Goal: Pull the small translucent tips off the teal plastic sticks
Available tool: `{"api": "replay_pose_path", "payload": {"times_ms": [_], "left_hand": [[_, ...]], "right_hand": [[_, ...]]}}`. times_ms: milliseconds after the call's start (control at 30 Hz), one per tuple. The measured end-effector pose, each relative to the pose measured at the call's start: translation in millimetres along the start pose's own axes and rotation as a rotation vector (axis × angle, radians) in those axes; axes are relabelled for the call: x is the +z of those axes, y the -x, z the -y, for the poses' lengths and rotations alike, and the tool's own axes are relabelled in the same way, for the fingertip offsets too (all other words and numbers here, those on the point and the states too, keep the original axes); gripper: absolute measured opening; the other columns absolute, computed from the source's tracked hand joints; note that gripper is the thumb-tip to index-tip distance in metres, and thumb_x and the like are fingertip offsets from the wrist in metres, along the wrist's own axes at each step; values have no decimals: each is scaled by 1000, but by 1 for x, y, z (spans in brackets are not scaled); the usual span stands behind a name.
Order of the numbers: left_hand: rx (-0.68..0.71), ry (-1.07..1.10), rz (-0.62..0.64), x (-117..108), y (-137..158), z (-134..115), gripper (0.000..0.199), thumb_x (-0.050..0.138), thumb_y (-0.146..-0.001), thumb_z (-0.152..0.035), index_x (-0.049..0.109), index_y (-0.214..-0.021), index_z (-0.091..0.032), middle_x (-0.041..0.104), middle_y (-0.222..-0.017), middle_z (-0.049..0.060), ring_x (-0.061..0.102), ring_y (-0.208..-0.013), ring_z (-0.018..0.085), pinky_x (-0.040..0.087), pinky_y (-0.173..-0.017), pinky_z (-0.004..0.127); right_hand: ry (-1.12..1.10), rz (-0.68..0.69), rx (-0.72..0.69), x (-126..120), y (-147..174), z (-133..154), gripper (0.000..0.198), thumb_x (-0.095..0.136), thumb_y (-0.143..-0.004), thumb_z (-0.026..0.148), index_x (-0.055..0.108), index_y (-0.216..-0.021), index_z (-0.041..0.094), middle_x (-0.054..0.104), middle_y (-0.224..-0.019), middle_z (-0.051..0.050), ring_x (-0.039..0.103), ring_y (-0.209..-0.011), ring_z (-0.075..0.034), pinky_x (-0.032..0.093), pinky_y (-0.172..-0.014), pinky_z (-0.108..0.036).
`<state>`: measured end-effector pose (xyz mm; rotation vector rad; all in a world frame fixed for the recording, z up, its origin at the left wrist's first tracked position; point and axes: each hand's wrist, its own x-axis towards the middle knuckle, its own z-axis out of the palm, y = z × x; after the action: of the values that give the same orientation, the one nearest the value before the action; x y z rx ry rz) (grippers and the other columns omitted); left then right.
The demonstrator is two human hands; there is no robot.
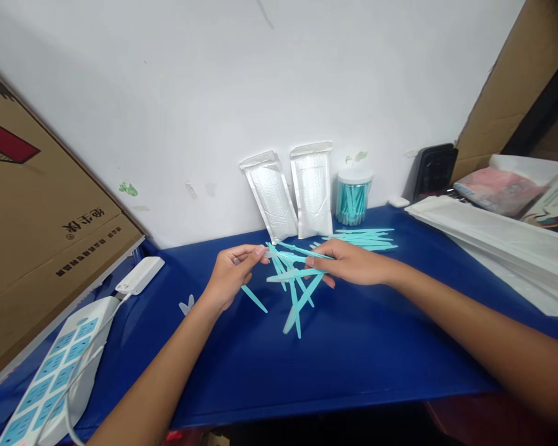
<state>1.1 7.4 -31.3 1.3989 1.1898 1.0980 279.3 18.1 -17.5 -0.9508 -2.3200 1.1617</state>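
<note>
My right hand (341, 263) is closed around the handle of a turquoise eyebrow razor (295, 257); how many razors are in its grip I cannot tell. Opposite it, my left hand (237, 269) pinches a small clear blade cap (268, 253) between thumb and forefinger, at the razor's tip. Several more turquoise razors (297, 306) lie crossed in a loose pile below and between the hands. One razor (255, 299) rests apart from them, beside my left hand. Left of my left wrist, a few clear caps (186, 305) lie on the blue table (353, 353).
Behind the hands, two silver padded pouches (312, 191) lean on the wall near a clear jar (353, 201) of razors. A row of razors (367, 239) lies before the jar. A power strip (60, 371) and white adapter (140, 275) are at left, white envelopes (502, 241) at right.
</note>
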Motion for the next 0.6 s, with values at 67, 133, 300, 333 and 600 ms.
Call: {"api": "replay_pose_path", "payload": {"times_ms": [67,133,300,333,600], "left_hand": [[7,-13,-3,0,0,0,38,79,-82,-50,81,-101,-17,75,-86,7,26,-49,4,17,-45,24],[15,-23,3,0,1,-1,38,79,-83,-49,81,-105,-19,77,-93,9,27,-49,4,17,-45,25],[54,-73,8,-2,1,-2,39,82,-79,-44,81,-111,-21,79,-96,9,30,-45,5,18,-45,25],[66,-98,6,-3,1,-2,40,83,-79,-44,82,-111,-20,79,-93,9,32,-45,5,19,-45,25],[143,-267,-1,-5,2,-5,34,81,-81,-43,84,-108,-22,71,-66,2,39,-47,9,24,-44,25]], "right_hand": [[-2,-4,3,0,0,1,61,46,-99,63,58,-60,18,59,-58,-1,47,-53,-13,39,-63,-29],[-5,-9,13,-1,1,2,60,47,-99,62,58,-60,18,59,-58,-1,47,-53,-13,39,-62,-29],[-13,-4,30,-2,2,3,58,48,-98,61,58,-60,19,59,-57,-1,46,-53,-13,40,-63,-29],[-9,-3,30,-2,2,3,58,48,-99,60,58,-59,18,58,-57,0,45,-52,-12,40,-63,-29],[2,14,6,-1,2,1,59,47,-100,59,57,-58,18,56,-56,0,43,-52,-12,39,-62,-29]]}}
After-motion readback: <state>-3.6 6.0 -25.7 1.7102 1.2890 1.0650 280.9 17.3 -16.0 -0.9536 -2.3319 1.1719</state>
